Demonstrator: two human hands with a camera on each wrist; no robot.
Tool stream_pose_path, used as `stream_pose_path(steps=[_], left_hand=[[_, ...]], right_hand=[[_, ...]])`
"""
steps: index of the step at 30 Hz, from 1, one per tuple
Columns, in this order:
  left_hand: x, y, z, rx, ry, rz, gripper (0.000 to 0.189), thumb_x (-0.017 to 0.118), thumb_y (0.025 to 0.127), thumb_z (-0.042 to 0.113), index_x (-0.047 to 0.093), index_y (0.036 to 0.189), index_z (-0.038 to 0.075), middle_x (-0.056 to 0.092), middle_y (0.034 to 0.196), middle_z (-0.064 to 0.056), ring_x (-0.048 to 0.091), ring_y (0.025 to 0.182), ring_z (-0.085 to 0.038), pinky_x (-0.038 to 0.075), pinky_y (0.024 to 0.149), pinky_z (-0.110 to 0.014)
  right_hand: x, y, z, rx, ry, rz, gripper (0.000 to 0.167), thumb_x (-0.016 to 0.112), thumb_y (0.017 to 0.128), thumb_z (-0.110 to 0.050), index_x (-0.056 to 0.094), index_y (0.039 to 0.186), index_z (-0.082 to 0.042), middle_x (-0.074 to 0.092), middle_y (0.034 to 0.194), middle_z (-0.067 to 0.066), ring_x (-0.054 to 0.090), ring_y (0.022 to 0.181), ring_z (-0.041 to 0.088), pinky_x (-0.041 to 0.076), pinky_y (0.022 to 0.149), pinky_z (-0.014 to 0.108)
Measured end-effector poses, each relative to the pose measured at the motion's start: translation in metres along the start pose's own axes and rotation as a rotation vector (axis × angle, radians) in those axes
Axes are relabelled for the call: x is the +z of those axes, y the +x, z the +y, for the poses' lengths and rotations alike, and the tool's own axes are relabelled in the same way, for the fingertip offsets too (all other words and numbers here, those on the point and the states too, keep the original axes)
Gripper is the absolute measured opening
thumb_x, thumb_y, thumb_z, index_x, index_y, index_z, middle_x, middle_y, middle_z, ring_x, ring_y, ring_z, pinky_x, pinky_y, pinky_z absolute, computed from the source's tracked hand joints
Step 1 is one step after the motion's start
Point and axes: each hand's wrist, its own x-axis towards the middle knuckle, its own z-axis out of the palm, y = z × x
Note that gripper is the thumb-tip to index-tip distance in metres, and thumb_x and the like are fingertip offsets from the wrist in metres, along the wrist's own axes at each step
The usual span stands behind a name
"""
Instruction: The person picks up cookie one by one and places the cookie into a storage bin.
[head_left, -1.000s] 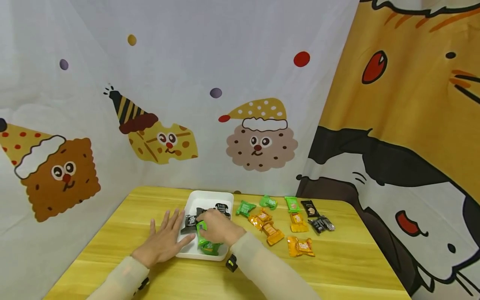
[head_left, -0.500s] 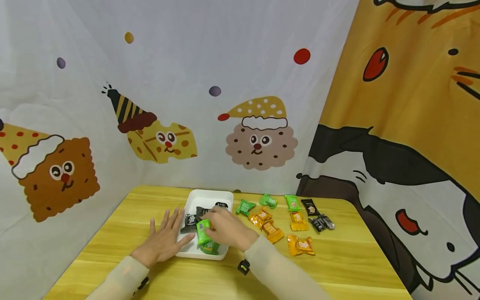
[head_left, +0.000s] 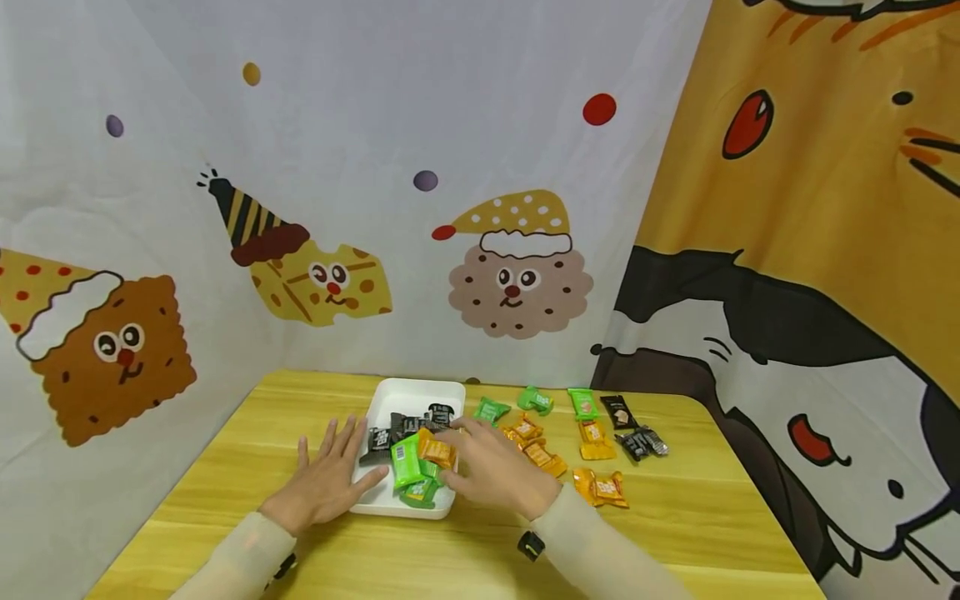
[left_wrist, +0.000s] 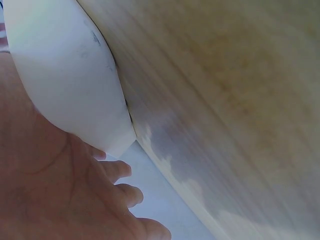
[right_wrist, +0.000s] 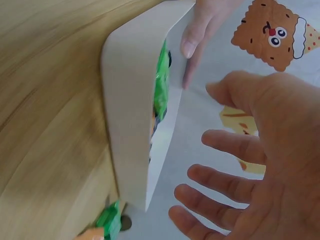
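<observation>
A white rectangular tray point(head_left: 390, 403) holds small wrapped snacks: several black packets point(head_left: 379, 442), green ones point(head_left: 407, 462) and an orange one point(head_left: 437, 451). My left hand point(head_left: 318, 482) lies with straight, spread fingers along the tray's left side, its thumb over the near left rim. Over the right rim is my right hand point(head_left: 498, 468), fingers extended and holding nothing. In the right wrist view that hand point(right_wrist: 250, 160) spreads its fingers beside the tray wall point(right_wrist: 131, 100). The left wrist view shows my left fingers point(left_wrist: 128, 194) against the tray's white side point(left_wrist: 75, 75).
On the wooden table point(head_left: 675, 533), right of the tray, lie loose snacks: green packets point(head_left: 536, 400), orange packets point(head_left: 600, 487) and black packets point(head_left: 641, 443). A printed cloth point(head_left: 337, 100) hangs behind the table and along its sides.
My right hand has let go of an orange packet in the tray and drawn back to the right, its fingers opening out. The left hand has stayed in place.
</observation>
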Motion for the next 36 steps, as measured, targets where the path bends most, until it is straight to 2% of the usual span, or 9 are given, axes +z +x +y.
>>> stream_pose_path(steps=[6, 12, 15, 20, 22, 28, 34, 36], left_hand=[[0.001, -0.001, -0.001, 0.002, -0.001, 0.013, 0.107, 0.053, 0.115, 0.074, 0.014, 0.187, 0.006, 0.01, 0.195, -0.026, 0.002, 0.181, -0.059, -0.004, 0.134, -0.095], [0.001, -0.001, -0.001, -0.001, 0.008, 0.004, 0.106, 0.052, 0.116, 0.074, 0.013, 0.188, 0.007, 0.009, 0.196, -0.025, 0.003, 0.181, -0.058, -0.004, 0.134, -0.095], [0.001, 0.001, -0.001, 0.005, 0.012, 0.013, 0.107, 0.053, 0.115, 0.075, 0.014, 0.188, 0.006, 0.011, 0.196, -0.025, 0.004, 0.181, -0.059, -0.003, 0.134, -0.095], [0.003, 0.002, 0.0, 0.006, 0.013, 0.017, 0.107, 0.053, 0.115, 0.075, 0.015, 0.187, 0.006, 0.011, 0.196, -0.025, 0.004, 0.181, -0.058, -0.002, 0.134, -0.095], [0.003, 0.001, 0.0, 0.003, 0.015, 0.011, 0.107, 0.053, 0.115, 0.075, 0.015, 0.187, 0.006, 0.01, 0.196, -0.024, 0.003, 0.181, -0.058, -0.002, 0.134, -0.095], [0.001, 0.001, 0.0, 0.011, 0.006, 0.027, 0.108, 0.054, 0.115, 0.074, 0.016, 0.187, 0.004, 0.012, 0.195, -0.027, 0.006, 0.18, -0.061, -0.001, 0.133, -0.096], [-0.001, 0.001, -0.001, 0.007, 0.019, 0.021, 0.108, 0.053, 0.115, 0.075, 0.016, 0.187, 0.005, 0.011, 0.195, -0.027, 0.005, 0.18, -0.061, -0.002, 0.133, -0.096], [-0.001, 0.0, -0.001, 0.002, 0.02, 0.014, 0.107, 0.052, 0.115, 0.075, 0.015, 0.187, 0.005, 0.011, 0.195, -0.026, 0.005, 0.181, -0.059, -0.003, 0.134, -0.095]], right_hand=[[-0.004, -0.024, 0.023, 0.062, 0.016, -0.044, 0.072, 0.088, 0.105, -0.046, 0.063, 0.169, -0.025, 0.059, 0.173, 0.017, 0.061, 0.156, 0.046, 0.054, 0.128, 0.07], [-0.011, -0.052, 0.049, 0.16, 0.058, -0.084, 0.077, 0.091, 0.101, -0.05, 0.063, 0.169, -0.027, 0.055, 0.176, 0.016, 0.054, 0.159, 0.057, 0.051, 0.12, 0.085], [-0.014, -0.066, 0.061, 0.196, 0.076, -0.087, 0.078, 0.093, 0.1, -0.048, 0.064, 0.169, -0.028, 0.055, 0.177, 0.016, 0.056, 0.157, 0.056, 0.055, 0.114, 0.084], [-0.017, -0.09, 0.079, 0.207, 0.075, -0.079, 0.078, 0.095, 0.098, -0.045, 0.065, 0.167, -0.023, 0.059, 0.17, 0.021, 0.061, 0.146, 0.055, 0.063, 0.103, 0.075], [-0.018, -0.1, 0.087, 0.218, 0.067, -0.08, 0.08, 0.097, 0.097, -0.044, 0.066, 0.167, -0.021, 0.06, 0.168, 0.023, 0.062, 0.145, 0.057, 0.063, 0.1, 0.077], [-0.024, -0.129, 0.107, 0.303, 0.041, -0.084, 0.085, 0.1, 0.092, -0.049, 0.066, 0.166, -0.025, 0.059, 0.171, 0.024, 0.059, 0.15, 0.063, 0.055, 0.106, 0.089], [-0.028, -0.148, 0.121, 0.322, 0.039, -0.104, 0.091, 0.105, 0.087, -0.049, 0.067, 0.165, -0.025, 0.058, 0.173, 0.025, 0.056, 0.153, 0.063, 0.051, 0.117, 0.087], [-0.029, -0.153, 0.125, 0.323, 0.054, -0.118, 0.092, 0.106, 0.085, -0.047, 0.068, 0.165, -0.025, 0.057, 0.173, 0.023, 0.057, 0.152, 0.061, 0.053, 0.116, 0.085]])
